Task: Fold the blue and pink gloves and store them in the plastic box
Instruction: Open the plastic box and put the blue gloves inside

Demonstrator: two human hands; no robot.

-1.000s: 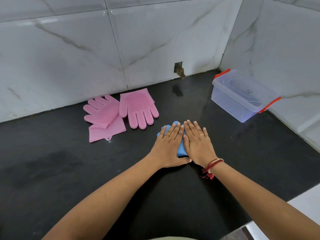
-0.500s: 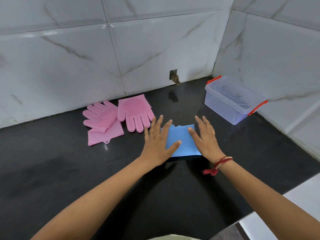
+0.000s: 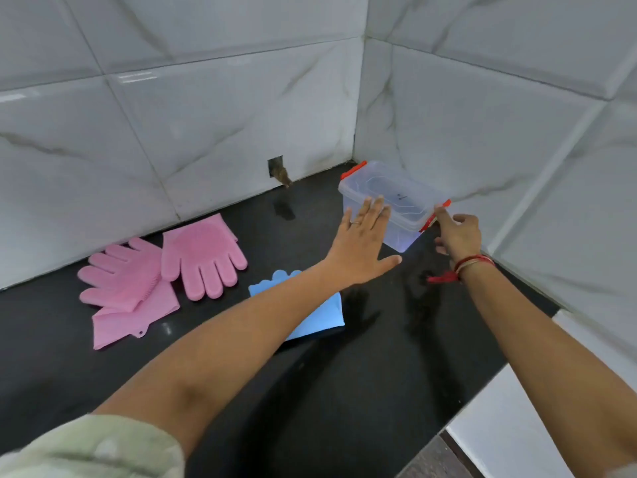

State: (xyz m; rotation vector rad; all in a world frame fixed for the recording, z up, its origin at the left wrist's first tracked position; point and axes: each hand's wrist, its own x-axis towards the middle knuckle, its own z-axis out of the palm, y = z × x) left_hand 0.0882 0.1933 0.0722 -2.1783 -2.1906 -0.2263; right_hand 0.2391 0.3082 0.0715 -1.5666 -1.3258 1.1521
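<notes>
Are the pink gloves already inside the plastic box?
No, both pink gloves lie on the black counter, apart from the plastic box, whose lid is on.

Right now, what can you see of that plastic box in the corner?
The plastic box is clear, its lid on, a red latch at each end and a small mark on top. It stands upright on the black counter by the tiled corner. Fingers of the left hand reach its near side; the forefinger of the right hand is at the near latch.
</notes>
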